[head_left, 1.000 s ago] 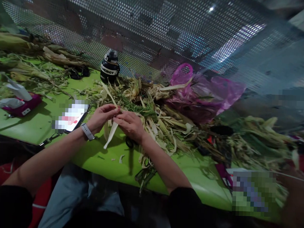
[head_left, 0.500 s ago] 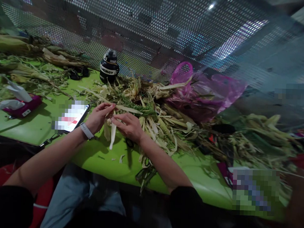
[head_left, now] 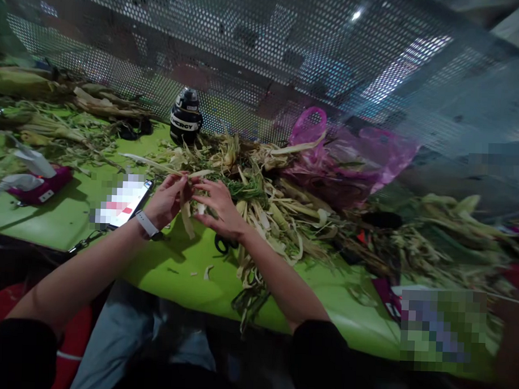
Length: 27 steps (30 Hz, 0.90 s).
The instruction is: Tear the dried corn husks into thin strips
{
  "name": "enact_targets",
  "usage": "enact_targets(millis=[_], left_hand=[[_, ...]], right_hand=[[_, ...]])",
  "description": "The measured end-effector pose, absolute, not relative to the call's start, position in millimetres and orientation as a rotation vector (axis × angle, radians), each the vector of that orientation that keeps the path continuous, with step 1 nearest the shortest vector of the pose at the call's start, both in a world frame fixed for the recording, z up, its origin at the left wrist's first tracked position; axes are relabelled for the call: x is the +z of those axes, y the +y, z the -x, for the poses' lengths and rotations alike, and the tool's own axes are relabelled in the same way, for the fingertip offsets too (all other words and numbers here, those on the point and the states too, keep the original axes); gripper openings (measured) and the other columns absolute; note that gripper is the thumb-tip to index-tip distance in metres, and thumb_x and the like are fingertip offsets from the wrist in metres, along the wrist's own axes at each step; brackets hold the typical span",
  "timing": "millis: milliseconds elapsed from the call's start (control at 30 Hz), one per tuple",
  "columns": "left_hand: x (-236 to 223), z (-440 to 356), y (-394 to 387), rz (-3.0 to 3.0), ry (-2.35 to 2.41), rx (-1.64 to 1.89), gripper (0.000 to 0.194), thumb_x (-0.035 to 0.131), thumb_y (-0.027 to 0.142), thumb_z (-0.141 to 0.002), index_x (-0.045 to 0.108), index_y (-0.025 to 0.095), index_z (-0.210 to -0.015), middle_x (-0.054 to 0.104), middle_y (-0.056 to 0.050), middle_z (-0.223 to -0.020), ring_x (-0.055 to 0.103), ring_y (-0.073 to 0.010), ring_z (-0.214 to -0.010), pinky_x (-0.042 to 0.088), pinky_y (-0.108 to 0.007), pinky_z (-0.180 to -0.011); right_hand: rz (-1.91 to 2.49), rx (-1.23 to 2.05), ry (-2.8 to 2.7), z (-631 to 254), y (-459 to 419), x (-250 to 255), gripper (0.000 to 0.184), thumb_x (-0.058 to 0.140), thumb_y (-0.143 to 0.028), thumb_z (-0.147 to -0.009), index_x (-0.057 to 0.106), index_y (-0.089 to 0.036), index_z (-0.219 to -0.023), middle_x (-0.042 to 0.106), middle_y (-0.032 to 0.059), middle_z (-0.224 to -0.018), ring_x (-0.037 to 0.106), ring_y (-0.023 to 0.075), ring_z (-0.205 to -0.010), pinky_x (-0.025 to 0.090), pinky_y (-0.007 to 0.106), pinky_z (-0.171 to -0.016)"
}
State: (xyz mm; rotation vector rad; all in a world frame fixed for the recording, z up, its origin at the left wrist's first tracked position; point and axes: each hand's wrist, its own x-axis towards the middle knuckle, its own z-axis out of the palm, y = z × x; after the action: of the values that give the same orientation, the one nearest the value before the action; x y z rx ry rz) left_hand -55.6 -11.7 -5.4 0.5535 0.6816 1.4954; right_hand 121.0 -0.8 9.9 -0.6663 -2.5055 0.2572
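Observation:
My left hand (head_left: 164,202) pinches pale corn husk strips (head_left: 187,214) between thumb and fingers, above the green table (head_left: 167,271). One strip hangs below the fingers; others stick out to the left and right. My right hand (head_left: 220,209) meets it from the right, its fingertips at the same bundle, the lower fingers somewhat spread. A whitish piece shows under its fingers; the exact grip is partly hidden. Behind the hands lies a heap of husk strips and green stems (head_left: 280,209). Black scissors handles (head_left: 222,244) show below my right wrist.
A lit phone (head_left: 122,201) lies left of my hands, near a purple power strip (head_left: 51,190) with plugs. A black bottle (head_left: 185,119) stands before the perforated metal screen (head_left: 247,63). A pink plastic bag (head_left: 349,163) rests at the right back. Small scraps (head_left: 208,272) lie in front.
The long white strip hanging between my hands has been drawn up. My right hand has shifted slightly, its fingers more spread. A husk strip now hangs from my left hand, and the scissors handles show more.

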Motion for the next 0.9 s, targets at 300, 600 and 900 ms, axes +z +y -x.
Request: enact_targets(millis=[300, 600, 900], left_hand=[[-9, 57, -12, -0.788, 0.756, 1.515, 0.034, 0.081, 0.020, -0.063, 0.062, 0.017, -0.090, 0.070, -0.001, -0.086, 0.065, -0.0118, -0.079, 0.050, -0.022, -0.069], [-9, 65, -8, -1.122, 0.976, 1.268, 0.036, 0.079, 0.031, -0.064, 0.073, 0.016, -0.096, 0.073, -0.004, -0.088, 0.062, -0.0156, -0.082, 0.045, -0.025, -0.077], [-1, 64, -14, -1.019, 0.766, 1.096, 0.036, 0.079, 0.024, -0.066, 0.074, 0.019, -0.101, 0.072, -0.004, -0.087, 0.060, -0.0089, -0.067, 0.046, -0.017, -0.060]], right_hand=[[0.663, 0.216, -2.286, -111, -9, 6, 0.033, 0.041, -0.034, -0.096, 0.066, -0.016, -0.107, 0.066, 0.0122, -0.110, 0.060, 0.0176, -0.106, 0.047, 0.032, -0.094], [1.014, 1.081, -1.951, -131, -8, 35, 0.043, 0.056, -0.058, -0.082, 0.068, -0.017, -0.083, 0.062, 0.0009, -0.060, 0.058, 0.0129, -0.053, 0.048, 0.027, -0.057], [0.706, 0.734, -1.926, -134, 10, 27, 0.014, 0.060, -0.030, -0.080, 0.064, -0.017, -0.086, 0.065, 0.0064, -0.096, 0.061, 0.0168, -0.093, 0.049, 0.034, -0.087]])
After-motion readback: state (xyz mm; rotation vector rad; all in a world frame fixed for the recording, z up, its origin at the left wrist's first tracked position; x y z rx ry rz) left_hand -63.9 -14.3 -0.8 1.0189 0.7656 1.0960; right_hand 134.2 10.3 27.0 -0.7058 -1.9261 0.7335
